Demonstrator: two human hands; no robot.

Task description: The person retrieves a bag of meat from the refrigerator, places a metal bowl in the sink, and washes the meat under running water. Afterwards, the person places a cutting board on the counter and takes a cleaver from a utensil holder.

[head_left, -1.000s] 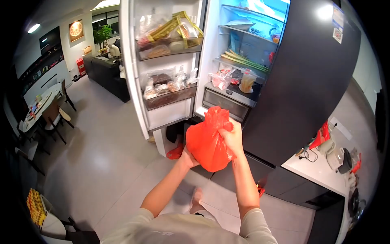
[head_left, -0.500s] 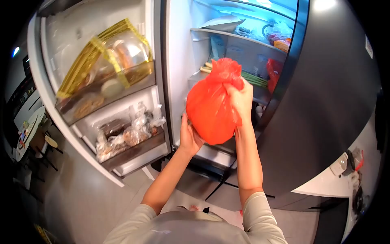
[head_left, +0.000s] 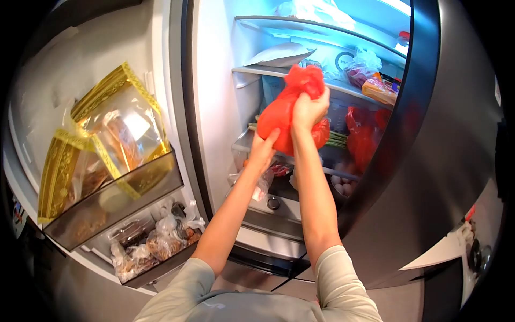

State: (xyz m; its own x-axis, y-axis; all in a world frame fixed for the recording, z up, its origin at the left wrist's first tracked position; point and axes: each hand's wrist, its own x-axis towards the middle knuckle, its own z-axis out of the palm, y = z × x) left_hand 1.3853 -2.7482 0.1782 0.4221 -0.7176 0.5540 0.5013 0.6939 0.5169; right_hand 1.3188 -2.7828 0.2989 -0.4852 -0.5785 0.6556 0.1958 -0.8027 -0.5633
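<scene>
A full red plastic bag [head_left: 279, 115] is held up in front of the open fridge's middle shelves. My right hand [head_left: 311, 110] is closed round the gathered neck of the bag. Against the bag's lower left side rests my left hand [head_left: 264, 149], its thumb on the red plastic and its other fingers partly hidden. Behind the bag, green stalks [head_left: 337, 139] lie on a shelf, beside another red bag [head_left: 362, 138] at the right. A silvery pouch [head_left: 280, 55] lies on the shelf above.
The fridge door [head_left: 190, 107] stands open at the left, with gold-edged packages [head_left: 120, 129] and wrapped food [head_left: 161, 239] in its bins. Eggs [head_left: 343, 185] sit low at the right. A dark closed door [head_left: 418, 177] borders the opening, with a white counter [head_left: 440, 252] beyond.
The view has moved closer to the fridge. Both hands have carried the red bag forward, from outside the fridge to the front of its shelves.
</scene>
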